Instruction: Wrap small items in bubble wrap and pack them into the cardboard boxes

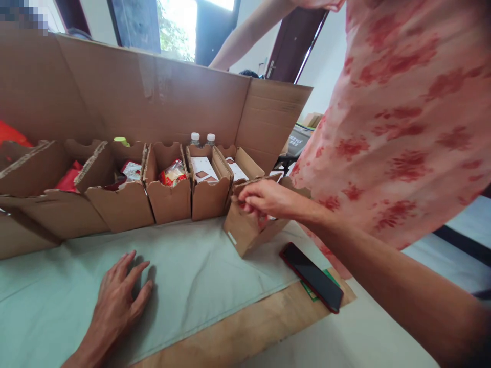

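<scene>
My left hand (119,294) is over the pale green cloth (184,286), fingers spread, holding nothing. At the right end of a row of cardboard bins, my right hand (264,198) is closed, its fingers curled at the top of the nearest cardboard bin (242,232). The fingers hide whatever they grip, and I cannot tell whether it is the bin's rim or something inside. Something pinkish shows just below the hand. Just in front of that bin lies a dark smartphone (312,278) with a red edge, partly over a green item (330,277).
Neighbouring bins hold a red packet (69,178), a red-and-yellow snack bag (173,174) and white printed boxes (204,169). Behind them rise a tall cardboard panel (161,92) and two white-capped bottles (195,138). A person in a pink floral garment (399,128) stands close at right.
</scene>
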